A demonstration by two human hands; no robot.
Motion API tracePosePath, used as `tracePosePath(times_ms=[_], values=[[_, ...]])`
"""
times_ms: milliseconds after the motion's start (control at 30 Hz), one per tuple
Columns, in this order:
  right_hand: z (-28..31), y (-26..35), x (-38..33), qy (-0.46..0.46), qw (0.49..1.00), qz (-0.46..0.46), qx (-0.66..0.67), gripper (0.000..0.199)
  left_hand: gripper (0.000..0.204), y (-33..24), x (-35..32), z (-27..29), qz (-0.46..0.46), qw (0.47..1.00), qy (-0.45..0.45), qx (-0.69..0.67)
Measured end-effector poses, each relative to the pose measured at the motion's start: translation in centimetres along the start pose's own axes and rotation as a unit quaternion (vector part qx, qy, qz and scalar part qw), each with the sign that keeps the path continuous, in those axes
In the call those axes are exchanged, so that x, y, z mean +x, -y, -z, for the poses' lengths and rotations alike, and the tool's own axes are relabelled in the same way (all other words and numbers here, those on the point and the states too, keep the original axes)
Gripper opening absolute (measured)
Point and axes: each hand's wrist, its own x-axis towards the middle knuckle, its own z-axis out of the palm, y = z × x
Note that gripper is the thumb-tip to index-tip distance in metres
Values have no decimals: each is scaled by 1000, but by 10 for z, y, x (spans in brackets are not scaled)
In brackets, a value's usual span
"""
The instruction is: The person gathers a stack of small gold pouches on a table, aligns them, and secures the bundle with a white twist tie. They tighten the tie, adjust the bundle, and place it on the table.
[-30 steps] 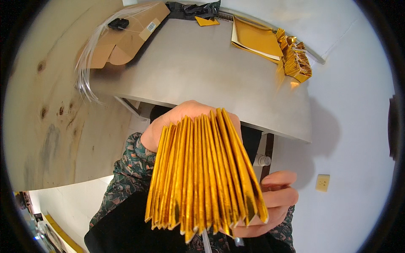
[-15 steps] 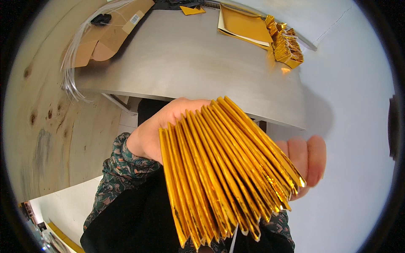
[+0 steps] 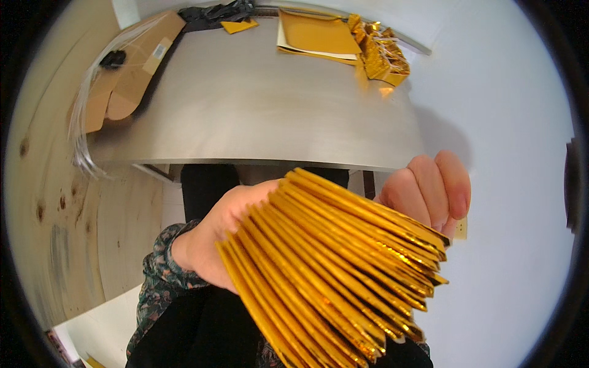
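Note:
A thick stack of folded gold foil papers (image 3: 331, 270) fills the lower middle, its many thin folds fanned side by side. My left hand (image 3: 211, 239) grips it at its left end, with the fingers hidden underneath. Just beyond the stack's right end is my right hand (image 3: 426, 190), its fingers curled closed. The stack covers the lower part of that hand, so whatever it may hold cannot be made out.
Ahead stands a grey metal table (image 3: 245, 110). Gold sheets (image 3: 319, 34) and a bunched gold foil bundle (image 3: 383, 58) lie at its far right. Cardboard (image 3: 132, 73) with clear strips (image 3: 80, 122) is at the left, near black plastic (image 3: 215, 13). A white wall (image 3: 515, 153) rises on the right.
The stack has tilted, its right end now higher against the left one. My right hand has risen, and more of its curled fingers shows. The table has shifted left in view.

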Motion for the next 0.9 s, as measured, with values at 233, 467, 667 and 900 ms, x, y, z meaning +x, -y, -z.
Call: tracePosePath(times_ms=[233, 467, 667, 900], values=[[25, 70, 9, 0, 995, -41, -87, 19, 97, 7, 50, -29, -11, 997, -11, 75], [41, 91, 17, 6, 995, -37, -93, 21, 89, 19, 61, -45, 0, 1000, -22, 12], [29, 121, 19, 13, 997, 43, -70, 21, 70, 21, 88, -71, 78, 996, -13, -34], [11, 114, 29, 13, 992, 17, -122, 22, 60, -1, 92, -94, 169, 951, -129, -227]])
